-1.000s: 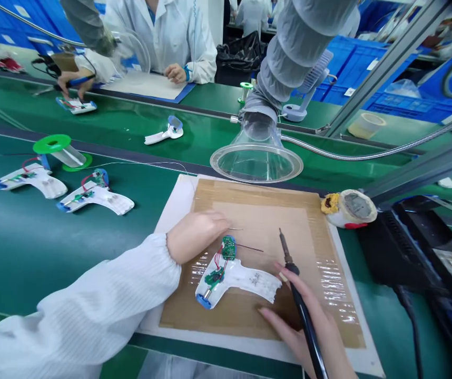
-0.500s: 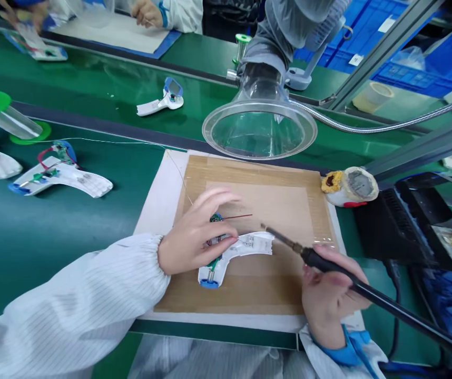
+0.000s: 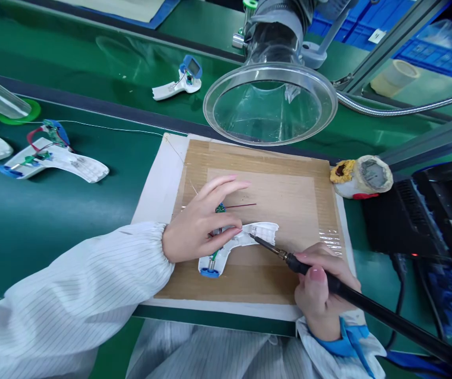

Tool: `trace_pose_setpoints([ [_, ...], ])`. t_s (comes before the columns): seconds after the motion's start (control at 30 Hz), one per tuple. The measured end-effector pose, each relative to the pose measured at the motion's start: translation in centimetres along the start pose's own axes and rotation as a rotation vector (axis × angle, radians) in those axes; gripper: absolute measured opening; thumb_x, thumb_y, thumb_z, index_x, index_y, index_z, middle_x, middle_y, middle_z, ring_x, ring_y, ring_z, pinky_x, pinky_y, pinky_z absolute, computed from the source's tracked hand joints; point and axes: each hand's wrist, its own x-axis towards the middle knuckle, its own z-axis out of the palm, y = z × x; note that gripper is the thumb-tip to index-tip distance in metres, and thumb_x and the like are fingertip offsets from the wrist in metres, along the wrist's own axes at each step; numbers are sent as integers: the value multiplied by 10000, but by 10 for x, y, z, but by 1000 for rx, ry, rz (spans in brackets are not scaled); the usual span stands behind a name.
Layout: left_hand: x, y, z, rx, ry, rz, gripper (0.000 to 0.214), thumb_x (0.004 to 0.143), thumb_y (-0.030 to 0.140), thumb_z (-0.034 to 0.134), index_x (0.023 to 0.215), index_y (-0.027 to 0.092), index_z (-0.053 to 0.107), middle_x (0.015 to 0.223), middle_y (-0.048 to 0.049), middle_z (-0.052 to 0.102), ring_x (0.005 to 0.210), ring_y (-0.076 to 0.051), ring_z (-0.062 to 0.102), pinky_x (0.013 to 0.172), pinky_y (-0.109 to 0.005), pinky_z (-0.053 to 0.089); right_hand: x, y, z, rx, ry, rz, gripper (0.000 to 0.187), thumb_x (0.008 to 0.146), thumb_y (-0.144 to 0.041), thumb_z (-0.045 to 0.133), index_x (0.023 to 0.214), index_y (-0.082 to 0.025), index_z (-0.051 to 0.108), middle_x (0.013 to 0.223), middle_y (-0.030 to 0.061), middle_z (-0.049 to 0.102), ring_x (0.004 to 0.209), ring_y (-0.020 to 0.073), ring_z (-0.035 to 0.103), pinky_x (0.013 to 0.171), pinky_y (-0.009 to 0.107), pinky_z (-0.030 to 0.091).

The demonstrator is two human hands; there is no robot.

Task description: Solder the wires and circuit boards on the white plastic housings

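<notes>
- Left hand (image 3: 200,221): open, curved fingers resting on glossy white plastic housing (image 3: 259,231)
- Right hand (image 3: 321,289): closed around slim black soldering iron (image 3: 328,281), metal tip touching housing
- Housing: flat on tan cardboard mat (image 3: 273,184), toward near side

nothing can be read: the marks (image 3: 258,229) on the white plastic fixture (image 3: 229,245) are too small.

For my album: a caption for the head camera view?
Left hand steadies a white plastic housing; right hand holds a soldering iron.
</notes>
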Motion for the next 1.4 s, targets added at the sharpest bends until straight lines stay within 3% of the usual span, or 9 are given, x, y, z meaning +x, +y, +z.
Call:
trace_pose_setpoints([
  [0.23, 0, 1, 0, -7, 5, -1, 129, 1070, 147, 706, 1022, 194, 815, 1629, -216, 614, 1612, -394, 503, 1268, -675, 535, 1, 0, 1, -10, -35, -45, 176, 1100, -226, 626, 1058, -253, 794, 756, 5, 735, 598, 183, 647, 545, 351, 508],
  [0.47, 1, 0, 0, 9, 48, -35, 143, 1066, 137, 689, 1020, 204, 807, 1628, -193, 614, 1603, -376, 511, 1285, -682, 517, 4, 1, 5, -7, 46, -207, 201, 1085, -197, 600, 1067, -239, 795, 696, -9, 688, 569, 180, 603, 500, 349, 456],
  [0.9, 4, -1, 5, 52, 37, -23, 154, 1061, 139, 678, 1017, 206, 810, 1602, -187, 642, 1574, -376, 541, 1264, -667, 538, 5, -3, 1, -71, 5, -19, 207, 1111, -261, 609, 1041, -253, 804, 746, 3, 726, 582, 169, 646, 551, 341, 529],
  [1.17, 4, 3, 10, 12, 12, -31, 143, 1046, 115, 702, 1016, 198, 815, 1607, -190, 655, 1551, -393, 570, 1260, -679, 541, 9, -4, 4, -79, -20, -28, 175, 1102, -264, 623, 1054, -261, 792, 745, -4, 733, 575, 163, 653, 525, 324, 529],
  [1.27, 7, -2, 1, -1, 95, -34, 125, 1058, 132, 710, 1036, 198, 813, 1575, -171, 689, 1474, -355, 654, 1233, -618, 590, 14, -5, 7, -77, -14, -131, 191, 1108, -247, 585, 1042, -269, 764, 704, -20, 703, 545, 159, 625, 488, 314, 478],
  [1.4, 18, -23, -31, 87, 267, -297, 137, 1085, 208, 697, 1078, 210, 834, 1300, -91, 819, 1175, -274, 795, 995, -448, 724, 14, -4, 1, -73, 18, -152, 218, 1144, -314, 582, 1054, -260, 773, 709, -2, 707, 578, 185, 662, 523, 348, 507],
])
